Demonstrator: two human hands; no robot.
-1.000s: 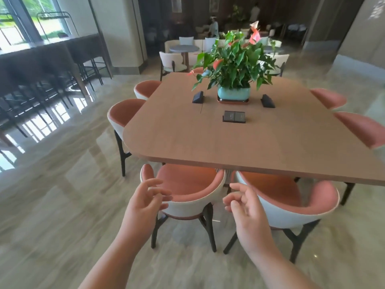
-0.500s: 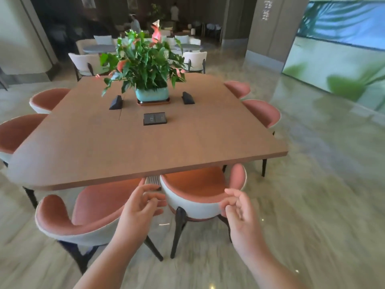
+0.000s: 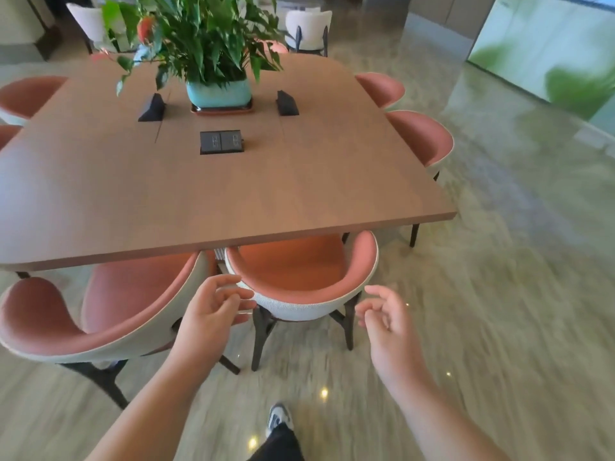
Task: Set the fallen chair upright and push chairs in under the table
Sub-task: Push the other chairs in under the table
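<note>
Head view: my left hand [image 3: 213,314] is loosely curled and empty, fingers just at the back rim of the pink chair [image 3: 299,277], which stands upright, part under the wooden table [image 3: 233,188]. Right hand [image 3: 389,324] is half-curled, empty, just beside the chair. Second chair [image 3: 109,314] on the left.

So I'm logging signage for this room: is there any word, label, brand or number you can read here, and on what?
None can be read.
Socket panel set into the table: small marks, too blurred to read.
Two black wedge stands beside the plant pot: no lettering shows.
Shoe: no brand can be made out.
</note>
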